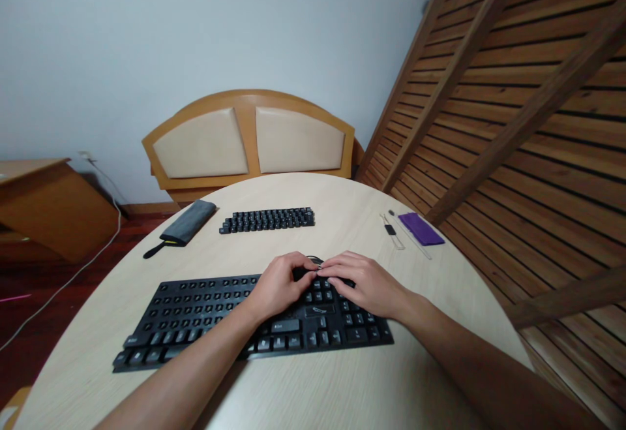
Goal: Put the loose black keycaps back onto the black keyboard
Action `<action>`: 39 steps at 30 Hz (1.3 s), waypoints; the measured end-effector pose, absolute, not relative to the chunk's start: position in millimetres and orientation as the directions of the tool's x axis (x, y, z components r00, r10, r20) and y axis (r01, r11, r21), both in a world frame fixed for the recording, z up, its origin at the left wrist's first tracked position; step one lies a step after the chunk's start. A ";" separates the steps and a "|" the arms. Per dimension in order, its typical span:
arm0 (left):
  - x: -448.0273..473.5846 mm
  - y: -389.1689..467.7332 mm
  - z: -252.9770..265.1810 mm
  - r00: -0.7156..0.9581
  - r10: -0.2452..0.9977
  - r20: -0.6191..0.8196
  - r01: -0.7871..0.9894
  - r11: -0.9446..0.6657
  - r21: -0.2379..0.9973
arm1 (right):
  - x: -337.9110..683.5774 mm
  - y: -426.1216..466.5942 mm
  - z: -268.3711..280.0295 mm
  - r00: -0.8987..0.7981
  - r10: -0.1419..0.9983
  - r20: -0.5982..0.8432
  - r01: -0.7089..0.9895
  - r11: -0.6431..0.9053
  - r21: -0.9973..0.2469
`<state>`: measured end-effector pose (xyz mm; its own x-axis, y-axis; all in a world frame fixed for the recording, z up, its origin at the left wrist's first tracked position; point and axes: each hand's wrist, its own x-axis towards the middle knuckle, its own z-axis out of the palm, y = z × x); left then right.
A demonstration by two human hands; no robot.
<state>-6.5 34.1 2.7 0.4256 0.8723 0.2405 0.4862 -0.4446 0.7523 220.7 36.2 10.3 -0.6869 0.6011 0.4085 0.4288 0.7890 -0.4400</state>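
A black keyboard [320, 322] lies on the round table, its near edge towards me. Many switches on its left part are bare of keycaps, while keycaps remain along the bottom and on the right. My left hand [281, 286] rests over the upper middle of the keyboard, thumb and fingers pinched together. Close beside it, my right hand [364, 286] is over the upper right keys with its fingertips drawn together too. The fingertips of both hands nearly meet at the keyboard's back edge, by a bit of dark cable. Whatever is between the fingers is hidden.
Removed black keycaps [267, 220] stand in rows behind the keyboard. A dark grey pouch [190, 222] lies at left. On the right are a wire keycap puller [390, 229], a thin rod [413, 237] and a purple cloth [421, 229]. Wooden slats [513, 156] rise beyond the table's right edge.
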 end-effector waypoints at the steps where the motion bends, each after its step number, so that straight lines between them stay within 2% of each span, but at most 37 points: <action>1: -6.3 34.0 2.6 0.415 0.881 0.227 0.492 -0.428 0.759 | 220.9 36.4 10.1 -0.688 0.601 0.406 0.430 0.789 -0.439; 9: -7.3 36.6 3.2 0.405 0.896 0.184 0.478 -0.379 0.792 | 221.5 37.8 6.8 -0.692 0.593 0.412 0.436 0.798 -0.417; 18: -7.2 39.4 0.9 0.419 0.885 0.202 0.528 -0.418 0.739 | 218.8 37.0 7.2 -0.722 0.566 0.398 0.450 0.821 -0.352; 22: -6.7 38.3 0.5 0.415 0.883 0.220 0.520 -0.429 0.739 | 218.0 36.5 8.2 -0.721 0.568 0.397 0.447 0.819 -0.360; 34: -3.2 38.0 6.5 0.412 0.898 0.157 0.525 -0.375 0.764 | 219.0 39.0 8.1 -0.716 0.572 0.400 0.436 0.814 -0.383; 36: -1.7 45.2 9.2 0.405 0.902 0.150 0.583 -0.381 0.718 | 219.4 39.3 7.6 -0.714 0.571 0.406 0.434 0.816 -0.382; 39: 0.0 66.9 16.6 0.403 0.889 0.216 0.713 -0.453 0.535 | 219.6 39.3 6.9 -0.713 0.572 0.405 0.436 0.814 -0.383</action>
<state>0.0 66.9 16.6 0.4027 0.8895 0.2160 0.7131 -0.4529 0.5352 219.6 39.3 6.9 -0.7129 0.5724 0.4052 0.4360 0.8143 -0.3831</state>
